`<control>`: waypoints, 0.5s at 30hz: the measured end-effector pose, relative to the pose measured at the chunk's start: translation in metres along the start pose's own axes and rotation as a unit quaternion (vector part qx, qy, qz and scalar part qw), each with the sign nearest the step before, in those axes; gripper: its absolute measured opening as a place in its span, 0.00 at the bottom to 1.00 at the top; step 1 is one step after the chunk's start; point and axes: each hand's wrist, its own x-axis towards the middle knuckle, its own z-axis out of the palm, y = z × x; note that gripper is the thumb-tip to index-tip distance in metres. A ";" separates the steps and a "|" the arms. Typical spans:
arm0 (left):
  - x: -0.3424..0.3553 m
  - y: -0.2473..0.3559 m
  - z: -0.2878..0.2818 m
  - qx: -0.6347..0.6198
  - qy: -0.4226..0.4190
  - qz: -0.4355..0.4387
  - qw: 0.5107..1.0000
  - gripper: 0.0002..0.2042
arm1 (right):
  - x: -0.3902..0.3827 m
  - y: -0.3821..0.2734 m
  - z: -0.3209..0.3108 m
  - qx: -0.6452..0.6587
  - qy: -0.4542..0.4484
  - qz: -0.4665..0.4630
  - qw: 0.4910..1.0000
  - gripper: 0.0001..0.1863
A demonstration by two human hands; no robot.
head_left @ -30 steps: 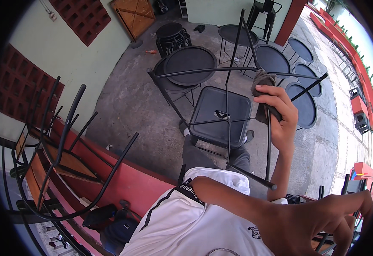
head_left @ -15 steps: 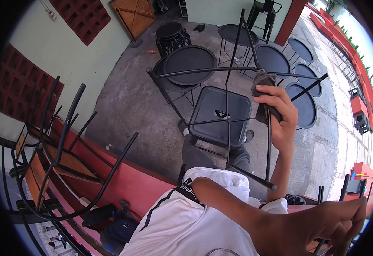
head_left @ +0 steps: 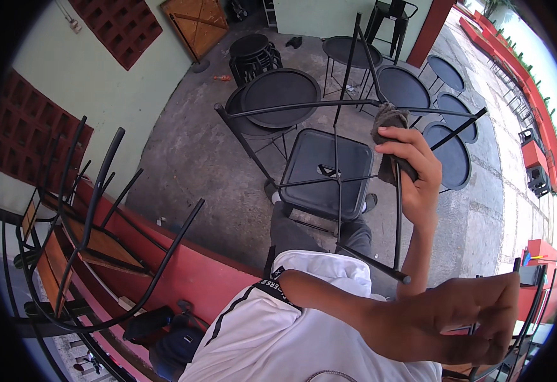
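Observation:
A folded dark grey cloth [head_left: 390, 119] is pressed around a rod of a black metal frame [head_left: 304, 104], near one of its upper corners. My right hand [head_left: 415, 162] grips the cloth there, fingers curled over it. The frame is made of thin bars with crossed rods lower down, in front of a black square stool [head_left: 307, 156] with a slot in its seat. What the frame rests on I cannot make out. Across my body, at lower right, reaches my left arm. My left hand [head_left: 463, 318] is close to the view with loosely curled fingers, and nothing shows in it.
Several round black tray tables [head_left: 282, 95] stand ahead and to the right. Stacked black stools [head_left: 251, 54] are behind them. Wooden-seated chairs [head_left: 100, 245] with black legs lie on the left, by a low red wall [head_left: 189, 264]. A dark bag [head_left: 180, 340] sits at lower left.
My left hand has moved left and a little up, its fingers curling in more. The right hand keeps its hold on the cloth at the same spot on the frame.

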 end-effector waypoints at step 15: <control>-0.108 0.056 -0.062 0.362 0.300 0.223 0.854 0.15 | 0.000 0.003 0.004 0.013 0.003 -0.001 1.000 0.18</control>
